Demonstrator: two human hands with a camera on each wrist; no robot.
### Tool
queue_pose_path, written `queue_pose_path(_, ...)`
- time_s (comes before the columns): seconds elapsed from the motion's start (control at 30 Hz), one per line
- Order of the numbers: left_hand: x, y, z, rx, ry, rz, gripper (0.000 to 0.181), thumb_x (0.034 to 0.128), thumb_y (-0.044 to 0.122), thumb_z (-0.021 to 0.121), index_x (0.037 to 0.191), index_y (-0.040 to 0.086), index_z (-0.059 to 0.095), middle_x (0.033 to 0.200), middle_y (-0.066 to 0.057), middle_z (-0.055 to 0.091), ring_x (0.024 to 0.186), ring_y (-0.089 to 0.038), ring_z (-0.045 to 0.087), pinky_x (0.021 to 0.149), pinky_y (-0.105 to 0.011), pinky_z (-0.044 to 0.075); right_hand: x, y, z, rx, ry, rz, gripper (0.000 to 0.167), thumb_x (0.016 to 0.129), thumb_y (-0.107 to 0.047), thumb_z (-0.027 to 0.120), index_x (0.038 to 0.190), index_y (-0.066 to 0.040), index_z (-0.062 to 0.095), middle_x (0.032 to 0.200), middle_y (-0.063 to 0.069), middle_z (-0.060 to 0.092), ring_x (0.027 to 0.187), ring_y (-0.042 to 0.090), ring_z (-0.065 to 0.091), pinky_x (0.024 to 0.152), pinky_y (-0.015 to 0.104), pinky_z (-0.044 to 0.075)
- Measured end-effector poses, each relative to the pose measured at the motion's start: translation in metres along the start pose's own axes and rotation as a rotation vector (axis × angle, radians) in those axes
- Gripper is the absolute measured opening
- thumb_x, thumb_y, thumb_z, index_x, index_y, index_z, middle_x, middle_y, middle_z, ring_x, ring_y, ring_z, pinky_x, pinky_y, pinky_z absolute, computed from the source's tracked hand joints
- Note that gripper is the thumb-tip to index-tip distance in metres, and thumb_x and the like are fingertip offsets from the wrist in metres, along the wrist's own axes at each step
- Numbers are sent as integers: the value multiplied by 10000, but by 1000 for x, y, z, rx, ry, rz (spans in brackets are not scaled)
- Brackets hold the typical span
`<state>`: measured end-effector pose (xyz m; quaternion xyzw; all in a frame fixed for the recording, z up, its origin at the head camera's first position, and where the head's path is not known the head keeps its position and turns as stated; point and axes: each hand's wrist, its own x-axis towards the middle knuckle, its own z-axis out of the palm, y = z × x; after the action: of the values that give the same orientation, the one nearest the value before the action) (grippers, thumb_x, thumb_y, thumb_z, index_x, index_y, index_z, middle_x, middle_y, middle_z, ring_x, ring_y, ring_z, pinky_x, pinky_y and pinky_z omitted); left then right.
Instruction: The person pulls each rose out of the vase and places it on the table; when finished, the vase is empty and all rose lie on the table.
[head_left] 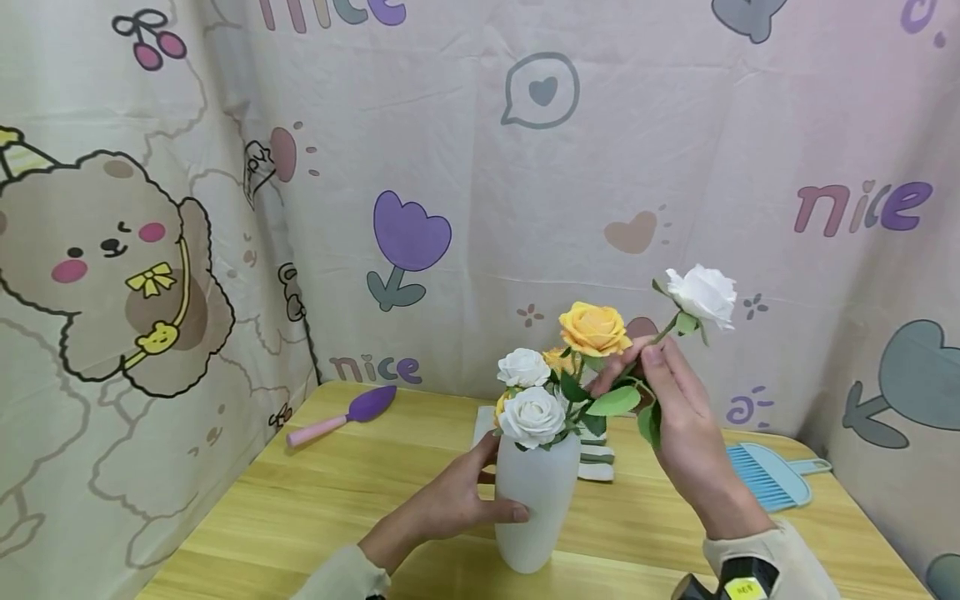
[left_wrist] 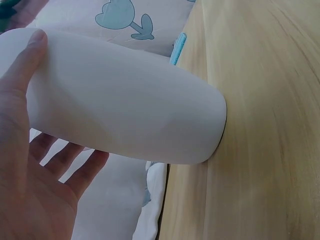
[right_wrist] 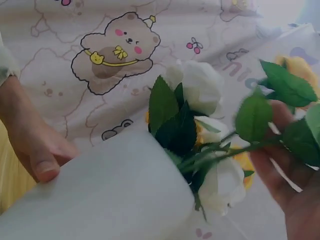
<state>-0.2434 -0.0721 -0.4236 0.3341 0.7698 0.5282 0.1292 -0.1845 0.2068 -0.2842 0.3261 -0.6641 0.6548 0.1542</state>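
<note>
A white vase (head_left: 537,508) stands on the table, with several white and yellow roses in its mouth. My left hand (head_left: 461,496) grips the vase from the left, thumb across its front; the left wrist view shows the fingers curving round the vase (left_wrist: 125,100). Above and right of the mouth, my right hand (head_left: 678,408) pinches the stem of a white rose (head_left: 702,296), whose bloom points up and right. A yellow rose (head_left: 595,329) stands tallest in the bunch, beside my right fingertips. Leafy stems (right_wrist: 210,155) run from the vase mouth toward my right hand in the right wrist view.
On the wooden table (head_left: 360,500), a purple trowel (head_left: 371,403) with a pink handle lies at the back left. A blue dustpan and brush (head_left: 772,475) lie at the right. Behind the vase is a striped cloth (head_left: 597,467). A printed curtain (head_left: 480,167) hangs around the table.
</note>
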Motion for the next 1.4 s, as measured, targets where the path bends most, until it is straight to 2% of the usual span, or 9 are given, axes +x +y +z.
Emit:
queue_pose_path(0.2, 0, 1, 0, -7, -4, 1, 987, 929, 538, 826, 1699, 317, 248, 1600, 28, 527, 1408, -189, 589, 1143, -447, 528, 2, -9, 4, -7, 66, -25, 181, 1200, -143, 363, 1267, -71, 514, 1217, 85, 595, 1018, 139, 617, 836, 228, 583)
queue_pose_path(0.33, -1, 0, 0, -6, -4, 2, 974, 929, 539, 828, 1691, 315, 264, 1588, 29, 532, 1401, -184, 591, 1139, -441, 534, 2, -12, 6, -80, 88, 17, 100, 1184, -140, 436, 1186, -71, 508, 1182, 53, 567, 825, 76, 570, 665, 206, 518)
queue_pose_path(0.5, 0, 0, 0, -8, -7, 1, 981, 929, 545, 827, 1694, 315, 257, 1596, 29, 530, 1411, -190, 587, 1144, -446, 531, 6, -12, 7, -16, 157, 81, 129, 1176, -202, 489, 1185, -89, 551, 1068, 5, 725, 775, 76, 718, 719, 237, 636)
queue_pose_path(0.57, 0, 0, 0, -11, -9, 0, 987, 928, 544, 828, 1697, 317, 251, 1599, 30, 528, 1415, -193, 584, 1145, -448, 530, 7, -13, 7, 21, 202, 92, 132, 1165, -197, 525, 1185, -91, 600, 1113, 17, 761, 932, 123, 767, 823, 287, 665)
queue_pose_path(0.67, 0, 0, 1, -14, -11, 2, 989, 929, 542, 827, 1698, 318, 247, 1598, 27, 530, 1415, -193, 585, 1143, -446, 530, 8, -15, 6, 40, 275, 97, 88, 1136, -141, 589, 1138, -97, 665, 1185, 21, 736, 1051, 126, 716, 873, 234, 633)
queue_pose_path(0.83, 0, 0, 1, -12, -13, 12, 978, 934, 537, 825, 1695, 322, 250, 1584, 32, 538, 1401, -184, 595, 1136, -433, 533, 8, -19, 5, 20, 336, 71, 129, 1081, -7, 641, 1130, -103, 711, 1246, 22, 708, 1214, 173, 646, 1007, 193, 564)
queue_pose_path(0.97, 0, 0, 1, -9, -13, 17, 977, 933, 528, 829, 1694, 324, 251, 1579, 42, 539, 1396, -175, 596, 1136, -431, 537, 11, -20, 6, 31, 339, -2, 101, 1071, 14, 647, 1130, -12, 725, 1154, 72, 726, 1118, 195, 703, 966, 241, 595)
queue_pose_path(1.23, 1, 0, 2, -14, -11, 15, 989, 929, 528, 831, 1698, 315, 248, 1588, 41, 529, 1404, -177, 589, 1150, -443, 526, 15, -28, -6, 264, 326, -133, 153, 1093, 51, 567, 1202, 43, 675, 1116, 134, 712, 954, 244, 773, 865, 319, 655)
queue_pose_path(1.4, 0, 0, 1, -10, -9, 5, 992, 933, 550, 822, 1701, 302, 246, 1597, 28, 519, 1409, -178, 584, 1139, -400, 535, 22, -42, -15, 505, 468, -269, 247, 1018, 210, 565, 1242, 108, 577, 1026, 242, 766, 891, 330, 770, 782, 404, 680)
